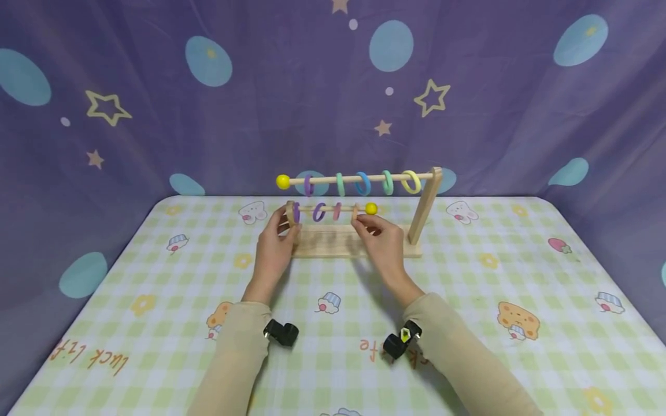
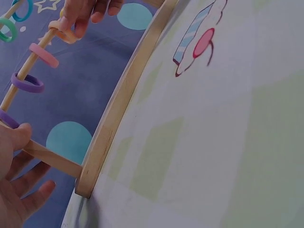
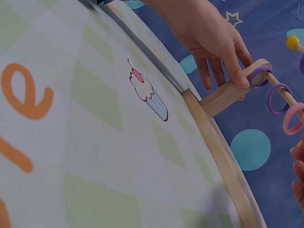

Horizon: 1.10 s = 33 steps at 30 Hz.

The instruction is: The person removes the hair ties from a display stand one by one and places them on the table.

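A wooden stand carries two rods at different heights. My left hand holds the short post at the lower rod's left end, thumb on its near side. With thumb and fingers, my right hand pinches an orange ring on the lower rod, near the yellow end ball. Left of it on that rod hang a pink ring and two purple rings, one purple ring mid-rod and the other purple ring close against the post.
Above runs the upper rod with purple, green, blue and yellow rings, fixed to a tall post at the right. Its free left end bears a yellow ball. A checked tablecloth lies underneath, a purple curtain behind.
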{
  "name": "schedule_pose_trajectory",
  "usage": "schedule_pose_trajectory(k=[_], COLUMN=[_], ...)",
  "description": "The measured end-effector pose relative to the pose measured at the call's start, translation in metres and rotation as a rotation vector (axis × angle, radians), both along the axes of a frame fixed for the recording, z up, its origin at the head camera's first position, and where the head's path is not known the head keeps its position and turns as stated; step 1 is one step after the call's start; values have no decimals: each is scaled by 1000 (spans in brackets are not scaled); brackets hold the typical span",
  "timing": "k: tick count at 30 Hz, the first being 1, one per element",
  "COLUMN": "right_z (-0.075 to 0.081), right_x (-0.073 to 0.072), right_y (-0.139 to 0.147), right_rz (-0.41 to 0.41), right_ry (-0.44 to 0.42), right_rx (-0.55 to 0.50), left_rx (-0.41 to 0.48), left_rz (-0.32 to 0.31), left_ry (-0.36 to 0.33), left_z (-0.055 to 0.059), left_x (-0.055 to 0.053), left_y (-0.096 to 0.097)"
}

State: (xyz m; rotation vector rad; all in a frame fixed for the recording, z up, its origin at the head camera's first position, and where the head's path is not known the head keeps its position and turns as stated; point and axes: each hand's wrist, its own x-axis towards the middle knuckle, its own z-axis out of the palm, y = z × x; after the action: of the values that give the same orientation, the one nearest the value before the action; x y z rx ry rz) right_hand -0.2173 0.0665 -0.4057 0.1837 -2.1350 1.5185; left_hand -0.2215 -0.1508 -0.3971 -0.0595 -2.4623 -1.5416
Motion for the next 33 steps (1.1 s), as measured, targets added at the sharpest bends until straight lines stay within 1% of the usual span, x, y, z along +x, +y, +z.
schedule_pose_trajectory(k=[7,14,18,25,30,33], right_z=[-3,0,3,9,11,12], right_x=[1,0,1,1,1,3], right_y=[1,5,8,14,19,22], right_rz=[2,6,-1,-3,-12,-27], right_ry=[21,89,90,100,97,89], right_rx=[32,75,79,85,104,96], left_rx=[-18,-27,-31,22,29,33], left_rz=[4,5,9,-5,0,-3], left_ry=[-15,18,8,-11,-14,-17], left_z=[-3,-2,-2,0,0,0], left_x=[1,-2,-2,-3,-2,-2], left_y=[-2,-2,-1,0,0,0])
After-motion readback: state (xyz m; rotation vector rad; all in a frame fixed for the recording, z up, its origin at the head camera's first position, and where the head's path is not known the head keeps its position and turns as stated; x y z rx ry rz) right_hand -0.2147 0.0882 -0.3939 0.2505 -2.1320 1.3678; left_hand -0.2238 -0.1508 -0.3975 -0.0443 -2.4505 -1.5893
